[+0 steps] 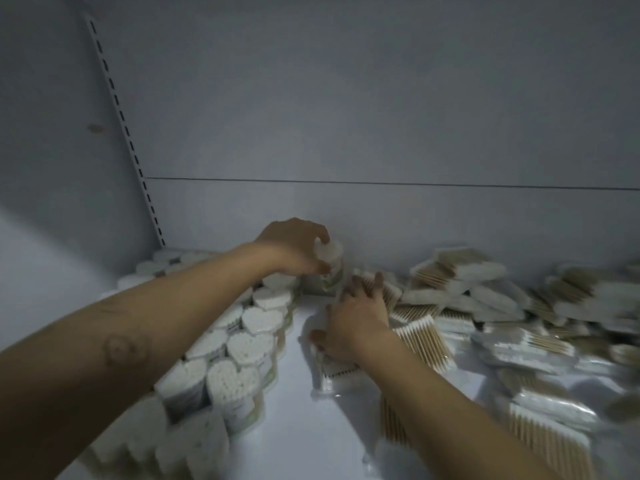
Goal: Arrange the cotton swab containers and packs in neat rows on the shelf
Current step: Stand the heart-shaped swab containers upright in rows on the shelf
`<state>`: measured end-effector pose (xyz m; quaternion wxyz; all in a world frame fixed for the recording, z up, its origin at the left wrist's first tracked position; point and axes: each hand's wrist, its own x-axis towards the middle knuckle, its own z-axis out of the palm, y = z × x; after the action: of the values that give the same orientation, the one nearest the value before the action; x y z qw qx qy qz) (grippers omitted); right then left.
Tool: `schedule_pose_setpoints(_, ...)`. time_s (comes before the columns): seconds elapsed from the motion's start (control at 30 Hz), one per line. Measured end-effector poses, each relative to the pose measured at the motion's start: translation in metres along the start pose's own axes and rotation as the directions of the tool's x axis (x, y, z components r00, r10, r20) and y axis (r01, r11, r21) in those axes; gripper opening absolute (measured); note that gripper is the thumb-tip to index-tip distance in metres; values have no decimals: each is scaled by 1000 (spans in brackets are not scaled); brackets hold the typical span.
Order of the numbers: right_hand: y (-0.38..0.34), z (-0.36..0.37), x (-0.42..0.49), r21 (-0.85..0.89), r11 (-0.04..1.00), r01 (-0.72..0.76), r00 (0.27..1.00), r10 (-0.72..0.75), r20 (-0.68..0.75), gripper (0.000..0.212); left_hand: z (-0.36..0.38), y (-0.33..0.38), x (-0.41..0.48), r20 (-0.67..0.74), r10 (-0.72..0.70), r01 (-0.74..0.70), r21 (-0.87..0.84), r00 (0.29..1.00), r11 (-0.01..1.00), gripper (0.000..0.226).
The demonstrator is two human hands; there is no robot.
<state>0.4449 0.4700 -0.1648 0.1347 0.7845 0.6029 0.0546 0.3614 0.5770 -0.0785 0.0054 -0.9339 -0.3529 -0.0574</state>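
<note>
The left hand [291, 249] curled its fingers round the top of an upright swab container [333, 271] at the back of the shelf [301, 431], ending the container rows [242, 341]. The right hand [353, 322] lay just beside it, fingers spread on flat swab packs [427, 342].

You have the heart-shaped clear containers of white cotton swabs [242, 337] standing upright in close rows along the left of the white shelf [294, 427]. One more container [330, 268] is upright near the back wall, gripped by your left hand [291, 247]. The flat clear packs of wooden-stick swabs [485, 299] lie heaped on the right.
</note>
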Motion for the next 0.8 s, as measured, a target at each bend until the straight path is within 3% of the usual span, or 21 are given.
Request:
schedule_pose_setpoints(0.23,23,30,-16,96,993,-66,985,80,-153,78,21,-4,17,73,109,-122,205,991,971,58)
schedule_pose_setpoints(0.43,45,31,-27,143,985,-94,977,119,-175,108,43,-3,26,73,182,-195,327,981,925,49)
schedule_pose_setpoints(0.5,49,30,-31,165,983,-85,981,111,-157,102,46,0,29,65,190,-201,390,980,899,42)
schedule_pose_setpoints(0.63,53,26,-36,156,984,-82,988,101,-118,69,43,2,31,83,161,-181,412,983,893,22)
schedule_pose_setpoints(0.8,62,25,-41,159,984,-76,990,95,-109,68,43,6,31,75,125,-145,440,989,886,24)
